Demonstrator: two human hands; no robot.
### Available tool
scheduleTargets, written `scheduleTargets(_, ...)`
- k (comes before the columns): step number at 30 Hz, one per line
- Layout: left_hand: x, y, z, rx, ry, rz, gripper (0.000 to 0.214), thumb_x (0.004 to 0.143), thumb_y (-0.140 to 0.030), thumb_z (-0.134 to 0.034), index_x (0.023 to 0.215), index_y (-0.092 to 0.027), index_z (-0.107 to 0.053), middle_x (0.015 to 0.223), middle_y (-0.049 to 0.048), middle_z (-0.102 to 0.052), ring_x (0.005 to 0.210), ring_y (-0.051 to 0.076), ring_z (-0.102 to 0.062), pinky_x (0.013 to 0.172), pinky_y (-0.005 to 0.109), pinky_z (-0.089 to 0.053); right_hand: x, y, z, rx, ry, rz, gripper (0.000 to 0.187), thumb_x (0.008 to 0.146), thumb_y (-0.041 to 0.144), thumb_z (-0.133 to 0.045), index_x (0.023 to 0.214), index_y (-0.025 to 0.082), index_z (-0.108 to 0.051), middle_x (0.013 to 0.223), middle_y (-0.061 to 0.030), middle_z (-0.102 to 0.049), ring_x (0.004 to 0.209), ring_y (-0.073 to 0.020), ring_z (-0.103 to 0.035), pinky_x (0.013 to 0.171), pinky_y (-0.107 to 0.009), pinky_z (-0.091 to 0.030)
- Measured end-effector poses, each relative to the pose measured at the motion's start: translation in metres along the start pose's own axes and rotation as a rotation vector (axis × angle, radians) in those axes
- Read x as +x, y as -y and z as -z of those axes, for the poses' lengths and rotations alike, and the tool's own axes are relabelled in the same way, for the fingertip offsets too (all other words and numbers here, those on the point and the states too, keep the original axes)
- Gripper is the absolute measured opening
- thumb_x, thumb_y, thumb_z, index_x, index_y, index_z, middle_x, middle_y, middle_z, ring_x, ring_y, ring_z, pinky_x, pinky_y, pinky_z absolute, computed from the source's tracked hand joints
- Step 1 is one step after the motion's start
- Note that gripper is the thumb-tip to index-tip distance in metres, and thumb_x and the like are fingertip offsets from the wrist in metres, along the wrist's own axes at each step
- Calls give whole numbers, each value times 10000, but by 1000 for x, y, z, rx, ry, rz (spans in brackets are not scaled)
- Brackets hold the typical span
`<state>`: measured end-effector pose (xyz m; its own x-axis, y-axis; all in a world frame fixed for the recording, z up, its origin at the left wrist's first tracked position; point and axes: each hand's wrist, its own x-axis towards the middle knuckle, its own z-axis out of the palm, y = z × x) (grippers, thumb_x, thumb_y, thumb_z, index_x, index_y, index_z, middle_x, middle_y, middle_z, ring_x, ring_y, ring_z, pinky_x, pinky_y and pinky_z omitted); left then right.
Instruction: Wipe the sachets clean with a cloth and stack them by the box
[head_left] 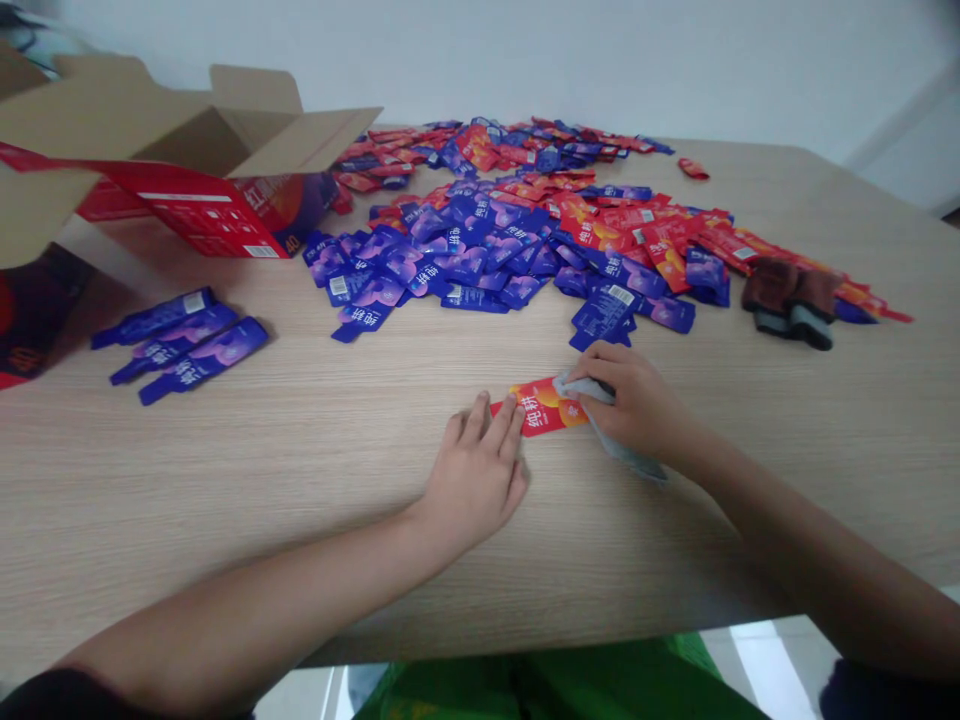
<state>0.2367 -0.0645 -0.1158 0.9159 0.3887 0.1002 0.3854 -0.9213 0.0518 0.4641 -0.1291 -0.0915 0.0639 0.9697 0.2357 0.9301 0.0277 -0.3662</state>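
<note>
A red and orange sachet [544,408] lies flat on the wooden table, its narrow end to the left. The outstretched fingers of my left hand [480,465] rest on that narrow end. In my right hand [637,400] is a grey cloth [628,455], bunched under the fingers and pressed on the sachet's right end. Part of the cloth hangs down toward me on the tabletop. Just beyond my right hand lie purple sachets [606,310], at the near edge of a large pile.
Purple and red sachets [480,240] spread across the middle and back of the table. Three purple sachets [199,345] lie side by side at left, near an open red carton [202,215]. A second carton [34,310] stands at far left. Brown and grey folded fabric [791,300] sits at right.
</note>
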Motion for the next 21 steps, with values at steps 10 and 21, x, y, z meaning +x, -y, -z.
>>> scheduleTargets(10,1,0,0,6,15,-13,537,936,-310,-403,1423,-90,-461,1515,131,-408,1361,410,-384,979,522,-408,-14,13,-17,-111,103,74,237,767,94,-553,924,237,-657,1026,-50,-650,991,-256,-523,840,-397,-381)
scheduleTargets(21,1,0,-1,2,-4,-5,520,942,-305,-405,1414,-99,-476,1511,116,-418,1357,414,-388,978,522,-409,-15,-12,8,20,123,-119,127,807,164,-551,793,219,-664,890,-43,-631,812,-203,-590,724,-347,-455)
